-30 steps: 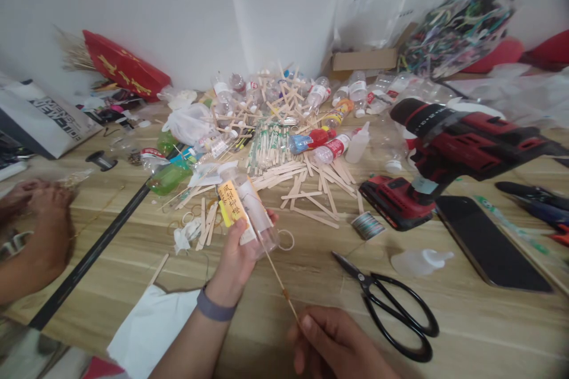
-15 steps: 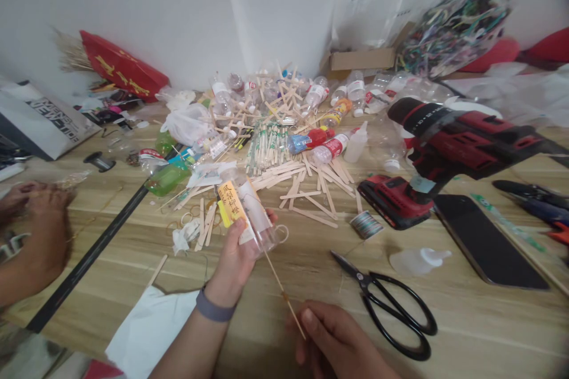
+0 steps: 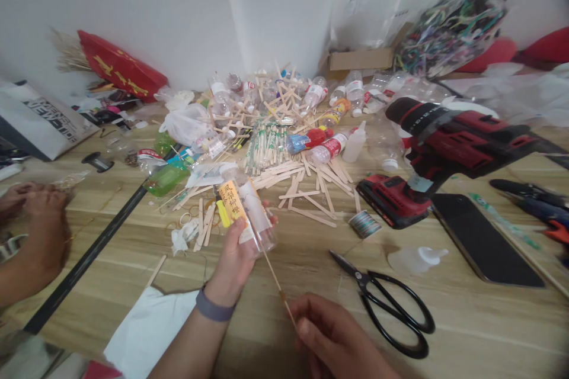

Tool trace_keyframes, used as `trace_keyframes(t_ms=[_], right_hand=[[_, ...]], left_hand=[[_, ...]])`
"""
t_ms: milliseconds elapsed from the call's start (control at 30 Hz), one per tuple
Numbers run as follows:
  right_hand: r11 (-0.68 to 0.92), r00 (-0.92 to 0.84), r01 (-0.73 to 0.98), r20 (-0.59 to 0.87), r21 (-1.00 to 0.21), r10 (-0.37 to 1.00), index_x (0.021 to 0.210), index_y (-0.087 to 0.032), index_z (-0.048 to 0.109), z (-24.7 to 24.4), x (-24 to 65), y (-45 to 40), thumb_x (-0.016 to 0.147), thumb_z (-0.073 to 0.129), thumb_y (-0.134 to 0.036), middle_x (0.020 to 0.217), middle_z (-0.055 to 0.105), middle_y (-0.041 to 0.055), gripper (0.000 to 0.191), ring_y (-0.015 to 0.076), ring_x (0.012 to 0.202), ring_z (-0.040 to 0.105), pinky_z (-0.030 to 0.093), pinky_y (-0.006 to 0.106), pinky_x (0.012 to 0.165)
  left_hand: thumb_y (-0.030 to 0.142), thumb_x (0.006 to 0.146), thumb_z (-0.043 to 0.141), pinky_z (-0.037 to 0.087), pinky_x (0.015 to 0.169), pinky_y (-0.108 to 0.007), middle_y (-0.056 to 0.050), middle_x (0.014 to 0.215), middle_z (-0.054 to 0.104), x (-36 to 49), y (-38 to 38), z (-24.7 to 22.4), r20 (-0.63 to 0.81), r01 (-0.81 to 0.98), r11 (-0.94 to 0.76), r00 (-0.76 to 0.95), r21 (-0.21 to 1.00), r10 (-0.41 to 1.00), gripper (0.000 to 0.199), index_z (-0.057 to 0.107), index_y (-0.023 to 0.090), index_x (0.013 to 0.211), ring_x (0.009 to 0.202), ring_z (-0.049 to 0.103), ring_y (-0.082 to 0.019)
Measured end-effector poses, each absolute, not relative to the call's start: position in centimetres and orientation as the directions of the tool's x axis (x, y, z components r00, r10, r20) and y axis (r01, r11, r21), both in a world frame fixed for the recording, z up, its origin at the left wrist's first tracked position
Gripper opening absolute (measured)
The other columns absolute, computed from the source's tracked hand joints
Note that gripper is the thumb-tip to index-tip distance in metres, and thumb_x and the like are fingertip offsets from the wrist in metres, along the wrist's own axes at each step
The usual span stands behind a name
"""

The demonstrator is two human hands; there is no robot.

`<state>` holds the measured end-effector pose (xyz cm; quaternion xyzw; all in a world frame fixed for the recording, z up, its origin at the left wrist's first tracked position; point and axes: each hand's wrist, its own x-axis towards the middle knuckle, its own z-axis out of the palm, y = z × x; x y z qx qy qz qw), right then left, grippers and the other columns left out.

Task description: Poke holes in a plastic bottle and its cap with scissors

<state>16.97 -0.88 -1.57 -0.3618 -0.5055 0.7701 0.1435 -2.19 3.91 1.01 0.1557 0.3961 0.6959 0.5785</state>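
The head view shows one clear plastic bottle [image 3: 252,216] in the left hand [image 3: 235,249], whose fingers and thumb are closed around its lower part above the table [image 3: 267,343]. One thin stick [image 3: 274,275] slants from the bottle's near end towards the right hand [image 3: 331,331]. That hand is curled, its thumb tip and forefinger close together at the stick's lower end; whether they pinch it, one cannot tell.

Around them are one pair of black-handled scissors [image 3: 397,318], one red and black drill [image 3: 464,145], one dark phone [image 3: 488,240], two whitish squeeze bottles [image 3: 354,143] and two spools, one of thread [image 3: 364,224] and one dark [image 3: 98,161]. Wooden sticks [image 3: 275,174] and other bottles lie heaped, too many to count. Two hands [image 3: 44,213] of another person are at the left edge.

The held bottle's yellow label [image 3: 233,207] reads 凤梨柳橙 in dark characters; smaller writing beside them is unclear. "MENS" is legible on a white bag [image 3: 44,121].

The held bottle is transparent and tilted, with a pale panel next to the yellow one. A small orange-brown band [image 3: 282,295] circles the stick.
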Motion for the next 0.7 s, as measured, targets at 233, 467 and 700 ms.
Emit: trace_keyframes(t_ms=[233,467,700], right_hand=[[-0.444,-0.697,0.174,-0.429,-0.879,0.575,0.074,-0.02,0.043,-1.4,17.0,-0.7,0.072,0.059,-0.082,0.064,0.042,-0.0046,0.064,0.0077,0.051,0.035,0.032,0.021,0.046],[-0.366,-0.656,0.282,-0.457,-0.887,0.601,0.069,-0.019,0.048,-2.2,17.0,-0.6,0.067,0.073,-0.061,0.06,0.042,-0.0037,0.049,0.0096,0.057,0.036,0.027,0.023,0.052],[-0.418,-0.768,0.253,-0.444,-0.872,0.461,0.075,-0.017,0.056,-2.0,17.0,-1.2,0.076,0.04,-0.091,0.065,0.055,0.002,0.075,0.0083,0.046,0.041,0.025,0.021,0.043]], left_hand=[[0.039,0.069,0.08,0.057,0.074,-0.034,-0.007,0.095,0.078,-2.3,3.8,0.7,-0.288,-0.659,0.018,-0.304,0.752,0.908,0.044,0.069,0.016,0.105,0.087,0.074,-0.026],[0.041,0.069,0.079,0.057,0.075,-0.034,-0.006,0.087,0.078,-1.7,3.8,0.6,-0.304,-0.657,0.043,-0.288,0.752,0.908,0.041,0.069,0.017,0.1,0.083,0.074,-0.025],[0.042,0.069,0.08,0.058,0.075,-0.034,-0.006,0.101,0.078,-1.7,3.8,0.8,-0.292,-0.652,0.054,-0.263,0.756,0.92,0.043,0.07,0.018,0.103,0.081,0.074,-0.023]])
